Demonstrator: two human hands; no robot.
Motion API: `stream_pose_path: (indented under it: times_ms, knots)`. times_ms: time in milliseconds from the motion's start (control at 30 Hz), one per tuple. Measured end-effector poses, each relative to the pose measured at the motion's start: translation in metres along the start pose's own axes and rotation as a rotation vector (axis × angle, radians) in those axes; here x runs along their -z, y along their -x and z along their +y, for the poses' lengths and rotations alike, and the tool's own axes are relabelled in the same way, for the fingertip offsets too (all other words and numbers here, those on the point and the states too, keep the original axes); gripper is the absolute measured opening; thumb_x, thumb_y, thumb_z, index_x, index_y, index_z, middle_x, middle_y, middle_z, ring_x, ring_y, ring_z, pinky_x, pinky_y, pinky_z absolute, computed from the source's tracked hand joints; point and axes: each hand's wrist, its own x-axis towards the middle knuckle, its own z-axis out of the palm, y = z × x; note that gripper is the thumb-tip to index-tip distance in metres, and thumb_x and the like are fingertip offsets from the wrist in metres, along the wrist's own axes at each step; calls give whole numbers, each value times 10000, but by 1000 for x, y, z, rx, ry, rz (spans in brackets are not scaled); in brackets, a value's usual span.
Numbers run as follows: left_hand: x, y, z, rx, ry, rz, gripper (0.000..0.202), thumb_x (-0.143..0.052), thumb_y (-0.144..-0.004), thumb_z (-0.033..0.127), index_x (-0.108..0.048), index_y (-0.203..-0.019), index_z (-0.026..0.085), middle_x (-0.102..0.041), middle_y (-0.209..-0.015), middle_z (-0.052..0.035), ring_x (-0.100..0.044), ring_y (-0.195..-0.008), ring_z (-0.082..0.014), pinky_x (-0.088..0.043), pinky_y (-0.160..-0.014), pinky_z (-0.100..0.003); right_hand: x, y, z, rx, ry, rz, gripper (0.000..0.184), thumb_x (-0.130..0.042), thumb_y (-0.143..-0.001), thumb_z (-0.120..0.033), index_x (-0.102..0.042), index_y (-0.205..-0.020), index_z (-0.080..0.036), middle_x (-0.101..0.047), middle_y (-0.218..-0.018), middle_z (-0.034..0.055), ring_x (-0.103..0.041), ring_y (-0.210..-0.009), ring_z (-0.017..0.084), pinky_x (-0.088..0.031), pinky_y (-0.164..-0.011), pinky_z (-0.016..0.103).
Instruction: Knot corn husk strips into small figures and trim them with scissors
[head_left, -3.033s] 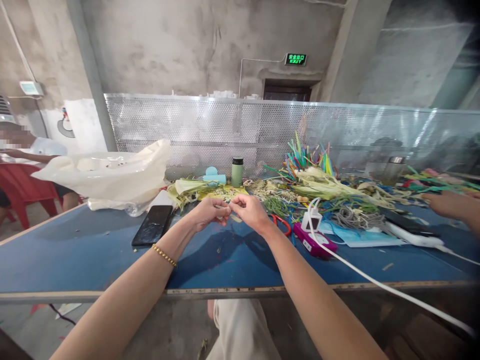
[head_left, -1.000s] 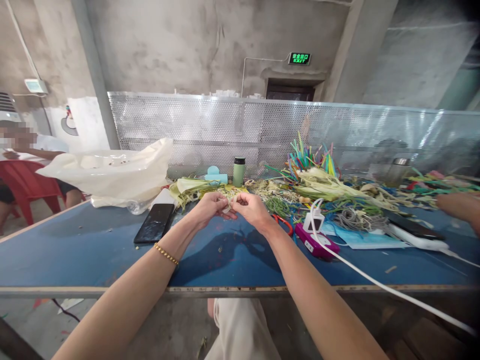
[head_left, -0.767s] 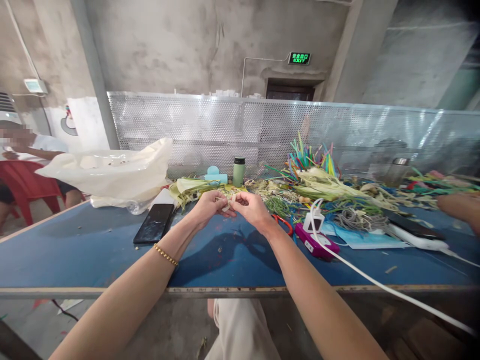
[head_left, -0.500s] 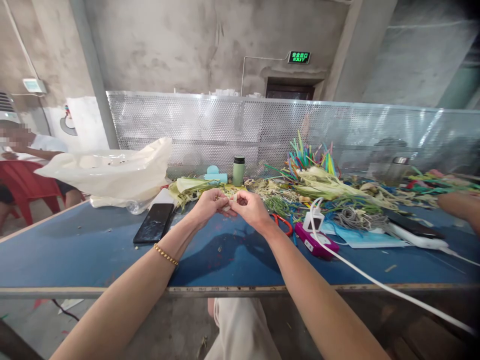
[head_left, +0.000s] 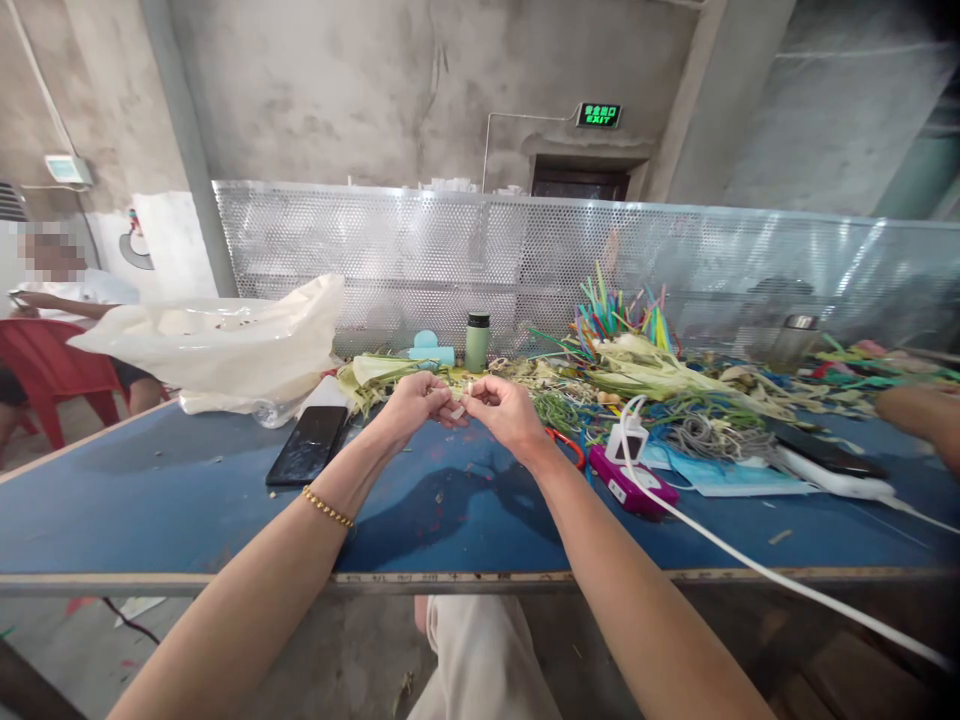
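Observation:
Above the blue table, my left hand [head_left: 420, 408] and my right hand [head_left: 508, 412] meet with their fingertips close together. Both are closed in a pinch around a small pale strip [head_left: 459, 410], which looks like a bit of dried husk; the fingers cover most of it. Just behind them lie pale green husks [head_left: 382, 370] and loose scraps. A green bottle with a black lid [head_left: 477, 345] stands beyond my fingers. To the right of my right hand are green strands [head_left: 559, 410] and an orange handle [head_left: 570, 447], partly hidden by my wrist.
A black phone [head_left: 309, 445] and a large plastic bag [head_left: 217, 350] lie left. On the right are a purple power strip [head_left: 634, 485] with a white cable, a blue mask [head_left: 739, 478] and piled husks [head_left: 637, 365]. Another person's hand [head_left: 919, 412] reaches in. A perforated metal screen [head_left: 360, 240] stands behind.
My hands have shifted slightly apart, and more of the pale strip shows between them. My left wrist has moved a little left. The seated person at far left has raised their head.

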Motion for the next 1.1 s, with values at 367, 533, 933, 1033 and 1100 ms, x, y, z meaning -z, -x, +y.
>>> stream_pose_path:
  times_ms: [367,533,933,1033,1100]
  knots:
    - [2,2,3,-30,-84,-134,254,-729,-774,280,-680,-928,84,-703,-725,-65,-685,-603,-156,-502,-594,-266,3,5,-14,-72,-82,-97,296,-625,-817,-431,-654,-715,-155,-630,-662,19,-547,-616,130,-422,-579,246]
    - [1,2,2,18,-58,-113,205,-741,-759,263,-690,-831,78,-698,-700,-70,-674,-578,-152,-484,-572,-257,4,2,-7,-62,-63,0,243,-649,-796,-394,-642,-755,-154,-646,-682,25,-550,-613,125,-427,-574,245]
    - [-8,2,-8,128,50,-102,204,-781,-701,265,-662,-696,100,-633,-616,-36,-590,-527,-114,-494,-529,-255,2,1,-1,23,55,4,173,-618,-795,-327,-647,-742,-165,-658,-695,23,-583,-655,147,-478,-623,262]
    - [-11,3,-8,142,32,-107,156,-747,-709,213,-647,-659,104,-613,-587,-25,-559,-511,-100,-483,-516,-243,2,1,-1,17,90,45,160,-603,-796,-314,-631,-740,-168,-635,-660,11,-565,-609,138,-450,-586,252]
    - [-12,4,-8,146,18,-112,151,-743,-703,203,-642,-650,105,-603,-577,-19,-545,-507,-94,-479,-516,-238,3,2,-3,23,119,57,151,-592,-799,-306,-622,-737,-171,-620,-633,7,-559,-588,137,-432,-574,251]
